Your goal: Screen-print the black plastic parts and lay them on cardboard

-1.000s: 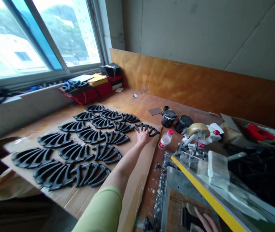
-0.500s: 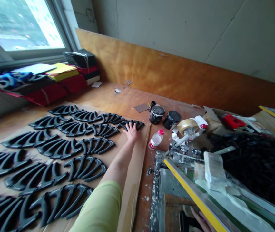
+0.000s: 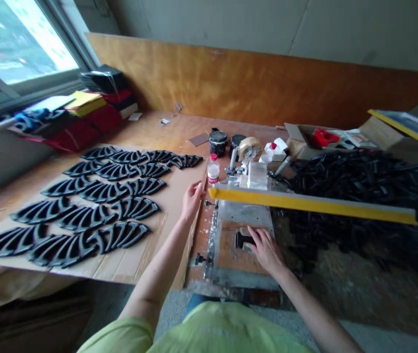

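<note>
Head: left hand (image 3: 193, 197) nearer, seemingly half-curled

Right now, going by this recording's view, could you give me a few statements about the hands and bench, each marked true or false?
1. The right hand touches a black piece on a brown board. True.
2. The left hand is wrapped around the bottle. False: the bottle stands upright beside that hand, with no hand around it.
3. The bottle has a red cap. True.
4. The fan-like black pieces lie directly on bare wood. False: they lie on a cardboard sheet.
5. The heap of loose black parts lies left of the bottle in the picture. False: it lies to the right.
</note>
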Demonstrator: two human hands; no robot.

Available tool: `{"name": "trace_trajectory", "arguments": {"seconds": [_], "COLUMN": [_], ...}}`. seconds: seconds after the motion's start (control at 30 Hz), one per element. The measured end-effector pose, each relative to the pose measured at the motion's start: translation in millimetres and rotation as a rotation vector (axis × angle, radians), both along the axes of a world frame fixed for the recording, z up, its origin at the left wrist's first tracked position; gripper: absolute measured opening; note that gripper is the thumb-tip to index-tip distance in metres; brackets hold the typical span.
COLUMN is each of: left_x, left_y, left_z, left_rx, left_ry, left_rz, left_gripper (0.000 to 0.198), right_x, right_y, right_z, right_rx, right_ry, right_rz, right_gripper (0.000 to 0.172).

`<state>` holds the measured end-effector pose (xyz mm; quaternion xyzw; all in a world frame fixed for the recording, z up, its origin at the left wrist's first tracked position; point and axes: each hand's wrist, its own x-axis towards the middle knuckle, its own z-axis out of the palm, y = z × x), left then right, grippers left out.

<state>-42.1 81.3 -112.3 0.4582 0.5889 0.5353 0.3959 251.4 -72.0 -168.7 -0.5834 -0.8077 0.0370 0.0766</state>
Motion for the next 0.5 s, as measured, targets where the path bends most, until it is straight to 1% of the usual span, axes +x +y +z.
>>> {"name": "trace_trajectory", "arguments": {"seconds": [0.07, 0.13, 0.2, 0.23, 0.3, 0.4, 0.47, 0.5], "left_x": [14.0, 29.1, 43.8, 50.4, 61.5, 70.6, 70.9, 69.2], "left_y": [-27.9, -49.1, -63.5, -68.4, -74.5, -79.6, -85.5, -90.4], "left_z": [36.7, 69.0, 92.9, 101.4, 112.1, 116.6, 114.4, 111.9], "left_rx": [0.079, 0.162, 0.234, 0.255, 0.27, 0.242, 0.201, 0.179], "left_ry": [-0.163, -0.226, -0.251, -0.257, -0.26, -0.269, -0.276, -0.279], "left_rz": [-0.015, -0.05, -0.085, -0.095, -0.093, -0.056, -0.029, -0.022], "left_gripper": [0.042, 0.043, 0.046, 0.047, 0.048, 0.048, 0.048, 0.048], "right_x": [-5.4, -10.4, -14.2, -15.9, -19.4, -20.5, -11.6, -2.4], "right_y": [1.4, 3.7, 6.2, 7.1, 6.8, -0.8, -8.8, -12.2], "right_z": [10.5, 21.0, 27.5, 28.4, 25.2, 12.8, 5.8, 4.1], "right_rx": [-0.032, -0.047, -0.035, -0.022, -0.001, -0.017, -0.057, -0.074], "right_ry": [-0.073, -0.121, -0.106, -0.076, -0.009, 0.052, 0.1, 0.136], "right_rz": [-0.013, -0.028, -0.024, 0.004, 0.145, 0.463, 0.619, 0.66], "right_gripper": [0.055, 0.054, 0.054, 0.056, 0.062, 0.071, 0.065, 0.057]}}
